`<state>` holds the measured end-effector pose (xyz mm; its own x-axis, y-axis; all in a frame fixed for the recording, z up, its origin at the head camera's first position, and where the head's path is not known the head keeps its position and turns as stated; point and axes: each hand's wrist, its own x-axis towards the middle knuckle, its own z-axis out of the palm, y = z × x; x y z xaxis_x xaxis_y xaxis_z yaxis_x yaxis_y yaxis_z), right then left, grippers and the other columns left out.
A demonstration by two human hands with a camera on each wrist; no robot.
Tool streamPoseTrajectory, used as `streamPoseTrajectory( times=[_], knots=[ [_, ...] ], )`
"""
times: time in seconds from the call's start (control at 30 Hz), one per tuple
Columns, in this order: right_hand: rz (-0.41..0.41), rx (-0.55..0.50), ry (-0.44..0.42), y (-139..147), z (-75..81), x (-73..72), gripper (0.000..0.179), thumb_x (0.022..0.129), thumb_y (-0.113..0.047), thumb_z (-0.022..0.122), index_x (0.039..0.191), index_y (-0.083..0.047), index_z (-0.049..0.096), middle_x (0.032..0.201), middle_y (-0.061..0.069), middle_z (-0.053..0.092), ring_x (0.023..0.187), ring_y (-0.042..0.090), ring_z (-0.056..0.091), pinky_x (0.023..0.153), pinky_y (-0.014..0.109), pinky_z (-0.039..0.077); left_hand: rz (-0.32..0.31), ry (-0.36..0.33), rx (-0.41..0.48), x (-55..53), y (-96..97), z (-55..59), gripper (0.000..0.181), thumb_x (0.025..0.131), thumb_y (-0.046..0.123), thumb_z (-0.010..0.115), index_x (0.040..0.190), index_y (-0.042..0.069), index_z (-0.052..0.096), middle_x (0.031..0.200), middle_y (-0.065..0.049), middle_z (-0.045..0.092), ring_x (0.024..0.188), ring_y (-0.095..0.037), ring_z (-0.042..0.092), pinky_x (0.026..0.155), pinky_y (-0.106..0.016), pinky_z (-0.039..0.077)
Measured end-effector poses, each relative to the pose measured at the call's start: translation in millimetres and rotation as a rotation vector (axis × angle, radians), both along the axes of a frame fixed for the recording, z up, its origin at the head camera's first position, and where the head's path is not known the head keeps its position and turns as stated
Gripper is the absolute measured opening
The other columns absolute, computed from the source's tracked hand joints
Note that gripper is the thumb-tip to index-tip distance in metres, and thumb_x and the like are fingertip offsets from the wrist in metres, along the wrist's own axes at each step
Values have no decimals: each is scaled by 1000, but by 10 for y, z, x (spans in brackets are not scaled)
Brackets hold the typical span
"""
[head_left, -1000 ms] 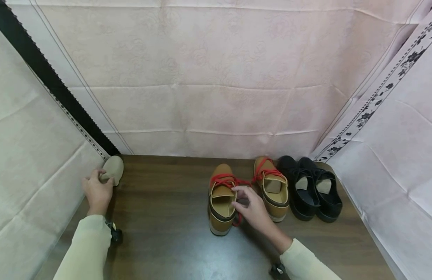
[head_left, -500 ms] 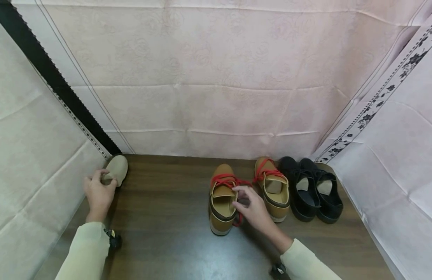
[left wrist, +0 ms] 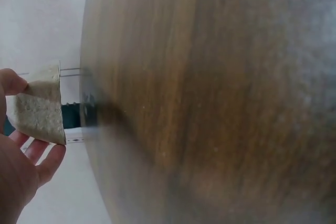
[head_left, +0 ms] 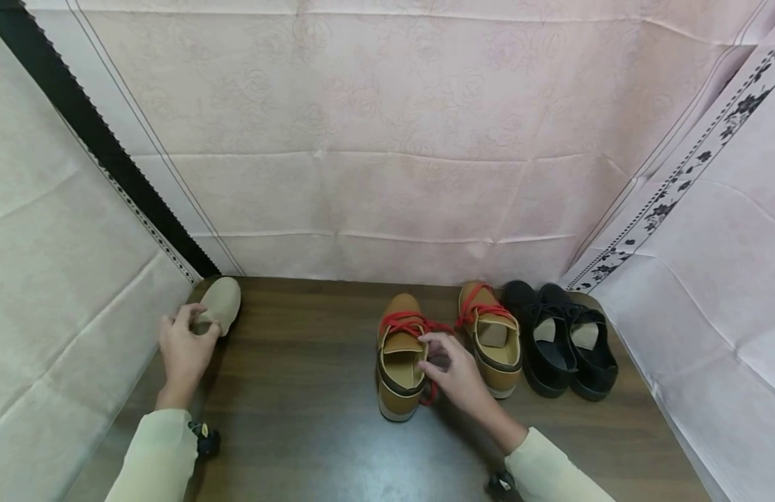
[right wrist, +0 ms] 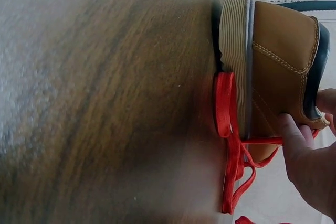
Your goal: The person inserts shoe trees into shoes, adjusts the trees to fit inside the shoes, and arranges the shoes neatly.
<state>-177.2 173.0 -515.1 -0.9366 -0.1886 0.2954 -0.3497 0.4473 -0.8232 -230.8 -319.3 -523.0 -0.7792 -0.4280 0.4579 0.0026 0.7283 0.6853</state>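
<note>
My left hand (head_left: 185, 348) pinches a beige shoe insert (head_left: 222, 307) with a rounded toe end, near the left wall. In the left wrist view the insert (left wrist: 39, 108) looks rough like moulded pulp, thumb on one side and fingers on the other. My right hand (head_left: 456, 369) grips the right side of a brown shoe (head_left: 401, 304) with red laces by its collar edge. One fingertip lies against the leather side in the right wrist view, where the brown shoe (right wrist: 278, 61) stands on its ridged sole. This shoe's opening shows only its tan lining.
The matching brown shoe (head_left: 503, 376) stands to the right with a beige insert (head_left: 490, 335) inside. Beside it are two black shoes (head_left: 538, 376), also holding inserts. Cloth-covered walls (head_left: 387, 195) close in the wooden surface (head_left: 299, 390) behind and at both sides.
My left hand has moved slightly right with the insert, away from the left wall. The right hand and the brown shoe have stayed put.
</note>
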Motion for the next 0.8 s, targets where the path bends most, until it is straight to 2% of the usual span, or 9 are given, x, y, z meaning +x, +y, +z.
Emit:
streamPoseTrajectory(
  times=[0.2,0.47,0.63,0.8],
  knots=[
    [-7,13,-15,0,17,0,46,85,-2,83,125,-21,67,106,3,64,103,24,69,91,47,60,-19,3,-15,45,75,19,32,84,6,79,113,4,67,100,-21,49,90,-29,44,77,-44,34],
    [-15,36,-4,3,32,1,42,88,-2,80,124,-18,67,104,3,63,101,23,69,89,46,60,-55,-15,-22,104,188,109,33,85,8,78,115,7,66,105,-21,49,92,-32,48,79,-47,38],
    [-22,55,8,-1,35,-5,40,89,-2,79,123,-19,67,104,2,64,100,20,68,88,45,59,-92,-24,-19,139,263,158,34,86,8,78,117,8,67,107,-20,49,95,-34,54,78,-45,41],
    [-31,80,8,-13,26,0,43,90,-4,79,127,-23,66,105,-1,64,100,16,67,86,38,58,-132,-41,-31,172,349,202,33,86,9,79,117,9,68,107,-19,49,95,-33,56,76,-42,44]
  ],
)
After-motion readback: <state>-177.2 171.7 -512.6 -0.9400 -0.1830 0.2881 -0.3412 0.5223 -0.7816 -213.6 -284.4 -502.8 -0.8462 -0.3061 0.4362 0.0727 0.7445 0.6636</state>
